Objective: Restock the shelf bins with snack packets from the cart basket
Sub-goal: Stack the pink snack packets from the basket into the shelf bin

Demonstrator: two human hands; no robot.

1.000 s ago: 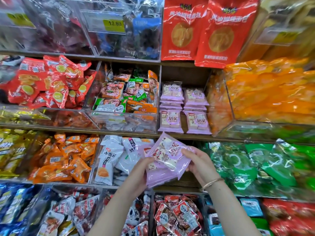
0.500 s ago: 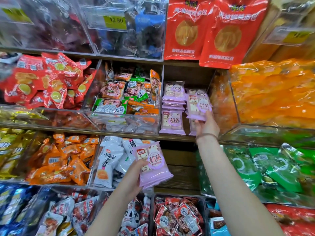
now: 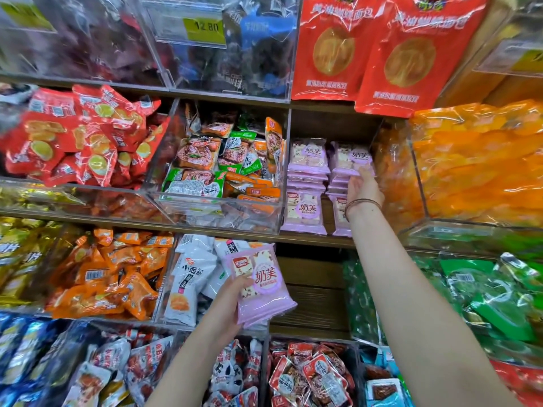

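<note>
On the middle shelf (image 3: 317,240), right hand (image 3: 364,188) touching the top pink packet (image 3: 352,158), fingers loose, left hand (image 3: 227,304) gripping a pink stack (image 3: 261,289) below.

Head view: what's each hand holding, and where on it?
Left hand: pink packets, gripped at their lower left edge. Right hand: touching the top packet of the right stack; a grip cannot be told.

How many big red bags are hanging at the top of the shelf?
2. One red bag hangs upper centre; the second red bag hangs just to its right, overlapping its edge. More may hang behind them, hidden.
</note>
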